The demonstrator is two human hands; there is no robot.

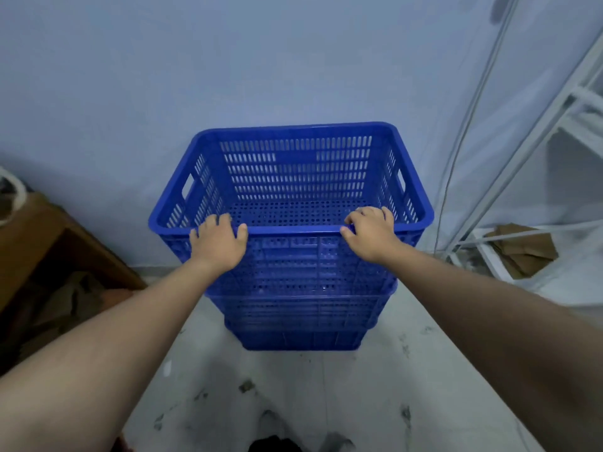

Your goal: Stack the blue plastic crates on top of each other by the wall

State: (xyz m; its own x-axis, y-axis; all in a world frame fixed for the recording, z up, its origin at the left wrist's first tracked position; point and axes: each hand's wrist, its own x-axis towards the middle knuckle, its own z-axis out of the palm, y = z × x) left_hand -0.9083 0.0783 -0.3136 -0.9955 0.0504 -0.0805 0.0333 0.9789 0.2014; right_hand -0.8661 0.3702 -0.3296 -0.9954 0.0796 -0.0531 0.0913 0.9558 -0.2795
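Observation:
A stack of blue perforated plastic crates stands on the floor against the pale wall. The top crate (293, 171) is empty and open at the top. Below it, the lower crates (300, 318) show as nested rims and walls. My left hand (219, 243) grips the near rim of the top crate left of centre, fingers curled over the edge. My right hand (372, 233) grips the same near rim right of centre, fingers inside the crate.
A brown wooden piece of furniture (42, 243) stands at the left. White metal shelving (535, 190) with brown cardboard (525, 249) on its low shelf stands at the right. A cable (470, 112) runs down the wall. The stained light floor (293, 393) lies in front.

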